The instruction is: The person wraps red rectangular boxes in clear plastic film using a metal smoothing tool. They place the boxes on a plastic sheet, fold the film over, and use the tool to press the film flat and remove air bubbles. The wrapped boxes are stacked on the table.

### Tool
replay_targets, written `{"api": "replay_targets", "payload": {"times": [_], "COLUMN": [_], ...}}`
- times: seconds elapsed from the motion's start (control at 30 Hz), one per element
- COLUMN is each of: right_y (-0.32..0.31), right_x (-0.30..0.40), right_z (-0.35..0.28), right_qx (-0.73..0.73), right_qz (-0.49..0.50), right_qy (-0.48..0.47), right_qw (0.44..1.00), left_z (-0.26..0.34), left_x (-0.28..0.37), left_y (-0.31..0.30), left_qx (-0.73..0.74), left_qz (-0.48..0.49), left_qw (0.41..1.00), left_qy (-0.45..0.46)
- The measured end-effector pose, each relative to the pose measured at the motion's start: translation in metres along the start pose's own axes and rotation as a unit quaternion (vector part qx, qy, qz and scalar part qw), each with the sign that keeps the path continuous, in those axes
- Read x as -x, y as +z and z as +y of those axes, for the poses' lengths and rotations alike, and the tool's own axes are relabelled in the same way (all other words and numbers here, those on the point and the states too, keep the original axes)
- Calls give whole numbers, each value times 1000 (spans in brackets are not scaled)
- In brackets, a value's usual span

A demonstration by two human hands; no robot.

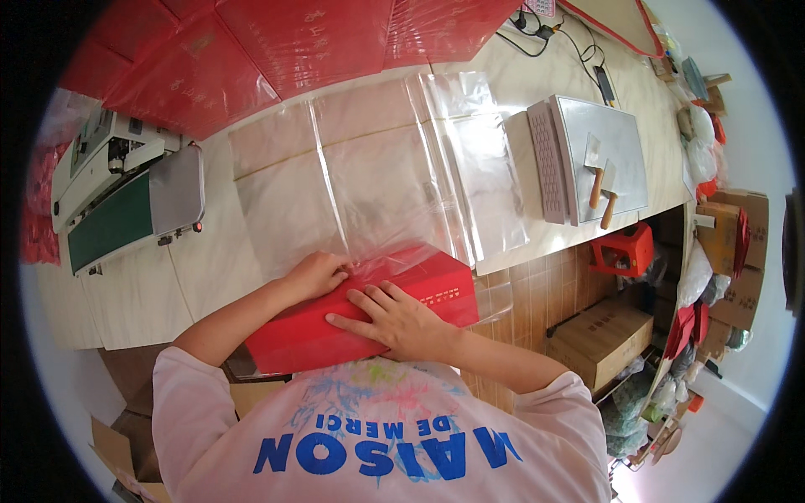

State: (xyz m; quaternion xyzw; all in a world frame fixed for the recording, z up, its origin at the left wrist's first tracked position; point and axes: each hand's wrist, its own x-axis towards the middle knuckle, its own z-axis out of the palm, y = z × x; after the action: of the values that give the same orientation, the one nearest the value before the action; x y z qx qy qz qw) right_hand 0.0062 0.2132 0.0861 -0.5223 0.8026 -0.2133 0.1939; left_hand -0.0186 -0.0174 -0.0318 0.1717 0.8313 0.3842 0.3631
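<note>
A red box with a line of small print lies tilted at the table's front edge, close against my shirt. Clear plastic film covers its far edge. My left hand is at that edge, its fingertips curled together on the film. Flat on the box's near face rests my right hand, fingers spread. Beyond the box, large clear plastic bags lie spread over the pale marbled table. The box's underside is hidden.
Wrapped red boxes are stacked at the back left. A sealing machine with a green belt stands left. At right, two wooden-handled scrapers lie on a metal-topped case. A red plastic stool and cardboard box sit below; cables run behind.
</note>
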Motion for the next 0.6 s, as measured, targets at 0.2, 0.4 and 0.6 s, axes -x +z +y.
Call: {"api": "replay_targets", "payload": {"times": [0.2,0.4,0.6], "right_y": [-1,-3,-4], "right_x": [-4,-3,-5], "right_z": [2,1,-1], "right_qx": [-7,-11,-4], "right_qz": [-4,-7,-8], "right_qy": [12,10,8], "right_qw": [1000,1000,1000], "left_z": [-5,23,28], "left_x": [-20,-17,-3], "left_y": [-8,-30,-38], "left_qx": [-146,-200,-204], "left_qz": [75,125,145], "left_qw": [982,972,968], "left_qy": [-97,-6,35]}}
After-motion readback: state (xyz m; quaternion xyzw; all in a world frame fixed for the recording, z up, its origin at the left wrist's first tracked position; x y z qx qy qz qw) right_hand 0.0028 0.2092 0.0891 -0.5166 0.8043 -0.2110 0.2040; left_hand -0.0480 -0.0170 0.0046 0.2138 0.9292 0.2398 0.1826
